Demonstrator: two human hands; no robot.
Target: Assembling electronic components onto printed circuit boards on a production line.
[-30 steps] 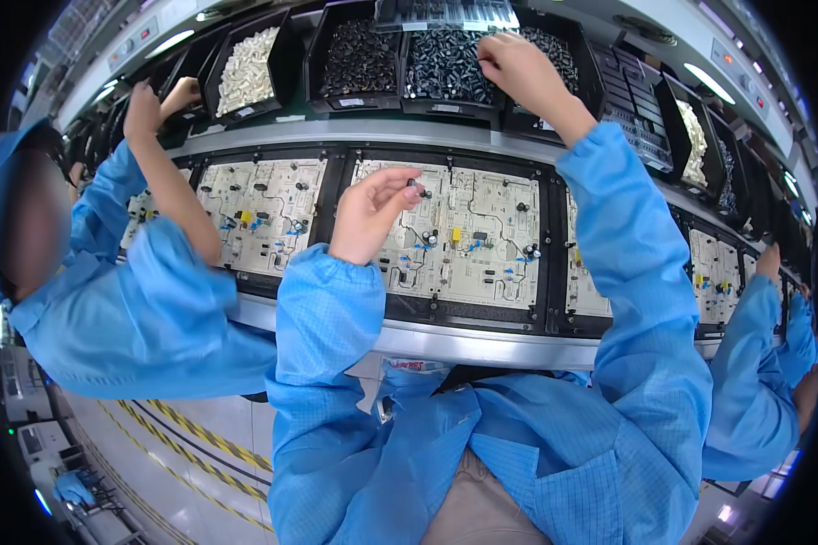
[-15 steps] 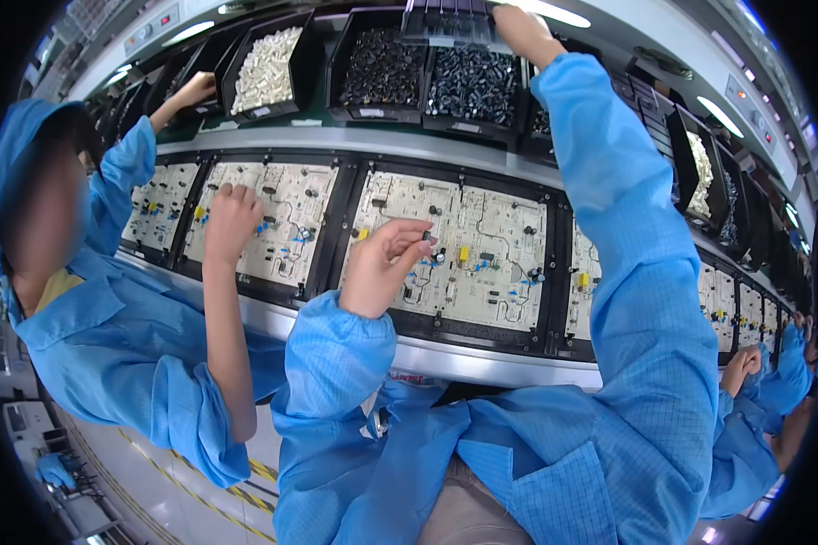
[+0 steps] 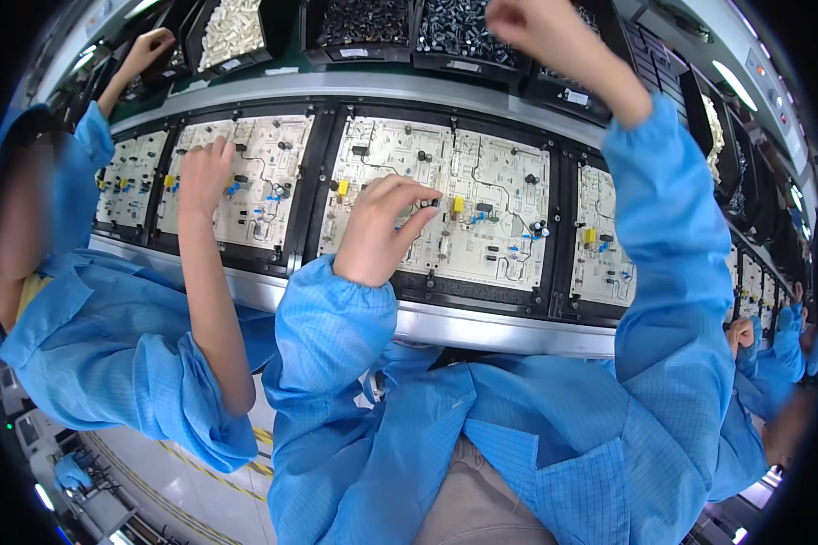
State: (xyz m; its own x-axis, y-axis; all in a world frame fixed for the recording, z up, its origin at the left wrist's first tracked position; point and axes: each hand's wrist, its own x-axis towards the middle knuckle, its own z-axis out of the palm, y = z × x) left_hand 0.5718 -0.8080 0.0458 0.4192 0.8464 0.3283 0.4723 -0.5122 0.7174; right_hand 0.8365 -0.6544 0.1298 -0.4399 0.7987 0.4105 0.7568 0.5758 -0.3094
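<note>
My left hand is over the pale circuit board in front of me. Its thumb and forefinger pinch a small dark cylindrical capacitor, low over the board's other parts. Yellow block components and blue ones stand close by. Up at the bins, my right hand hangs by a black bin of dark, shiny capacitors. Its fingers are curled together and slightly blurred; whatever may be between them is hidden.
Bins of white parts and black parts line the shelf. More boards in black frames run left and right along the metal-edged line. A co-worker in blue works at my left, arm close to mine; others sit at right.
The view has tilted, so bins and boards sit higher. My right hand has left the clear plastic tray above the bins and come down nearer. My left fingertips have come closer to the board.
</note>
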